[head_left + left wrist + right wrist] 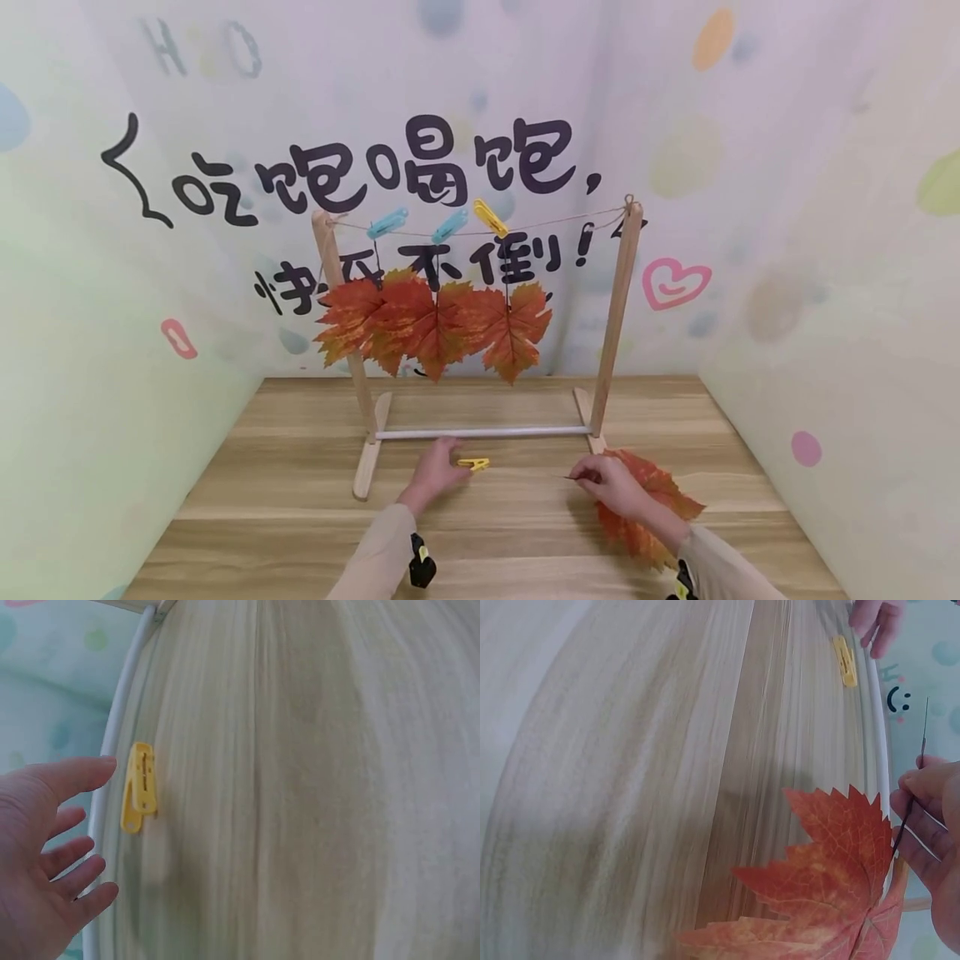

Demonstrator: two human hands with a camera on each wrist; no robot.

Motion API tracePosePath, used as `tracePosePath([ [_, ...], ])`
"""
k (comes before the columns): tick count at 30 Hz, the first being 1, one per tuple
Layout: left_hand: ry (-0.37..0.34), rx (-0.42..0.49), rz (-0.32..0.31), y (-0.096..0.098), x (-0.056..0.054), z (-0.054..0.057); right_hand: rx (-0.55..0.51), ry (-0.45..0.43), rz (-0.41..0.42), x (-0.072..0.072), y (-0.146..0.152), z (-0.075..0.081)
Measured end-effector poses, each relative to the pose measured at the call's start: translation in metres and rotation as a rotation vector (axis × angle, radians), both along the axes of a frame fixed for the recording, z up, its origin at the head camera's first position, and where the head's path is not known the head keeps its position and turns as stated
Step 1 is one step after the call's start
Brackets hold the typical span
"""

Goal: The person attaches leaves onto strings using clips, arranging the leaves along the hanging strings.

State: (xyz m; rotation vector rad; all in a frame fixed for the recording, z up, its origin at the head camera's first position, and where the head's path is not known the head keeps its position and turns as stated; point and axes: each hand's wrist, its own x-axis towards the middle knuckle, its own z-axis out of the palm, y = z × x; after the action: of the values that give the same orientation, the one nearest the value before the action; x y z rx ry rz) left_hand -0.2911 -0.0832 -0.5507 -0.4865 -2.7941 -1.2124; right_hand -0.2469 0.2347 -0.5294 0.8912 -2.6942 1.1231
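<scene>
In the head view my right hand (611,483) pinches the thin dark stem of an orange-red maple leaf (652,508), whose blade spreads beneath the wrist. The right wrist view shows the stem (904,821) between thumb and fingers of the right hand (934,817). My left hand (437,473) reaches beside a yellow clothespin (474,464) on the table. In the left wrist view, thumb and fingers of the left hand (52,855) are spread apart, the thumb tip close to the clothespin (141,787), with nothing held.
Behind the hands stands a wooden frame (618,321) with a white crossbar (483,432). On its string (540,223), blue clothespins (450,226) and a yellow clothespin (491,217) hold up several maple leaves (437,329). A printed wall backs the wooden table (247,517).
</scene>
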Motion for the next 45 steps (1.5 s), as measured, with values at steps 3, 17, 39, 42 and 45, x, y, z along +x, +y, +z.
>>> tracePosePath([
  [3,-0.013,-0.009,0.024,-0.001,0.0,-0.007,-0.006,-0.016,-0.006,0.002,-0.003,0.001],
  [17,0.171,-0.15,0.061,0.0,0.004,-0.025,-0.067,-0.06,0.004,0.014,-0.014,0.01],
  [39,0.061,0.029,-0.11,-0.012,0.018,-0.011,-0.074,-0.075,0.07,0.01,-0.025,0.046],
  [42,0.055,0.026,-0.125,-0.012,0.02,0.001,-0.084,-0.062,0.069,0.008,-0.028,0.057],
  [45,0.065,0.05,-0.147,-0.01,0.02,0.02,-0.112,-0.021,0.058,0.005,-0.031,0.072],
])
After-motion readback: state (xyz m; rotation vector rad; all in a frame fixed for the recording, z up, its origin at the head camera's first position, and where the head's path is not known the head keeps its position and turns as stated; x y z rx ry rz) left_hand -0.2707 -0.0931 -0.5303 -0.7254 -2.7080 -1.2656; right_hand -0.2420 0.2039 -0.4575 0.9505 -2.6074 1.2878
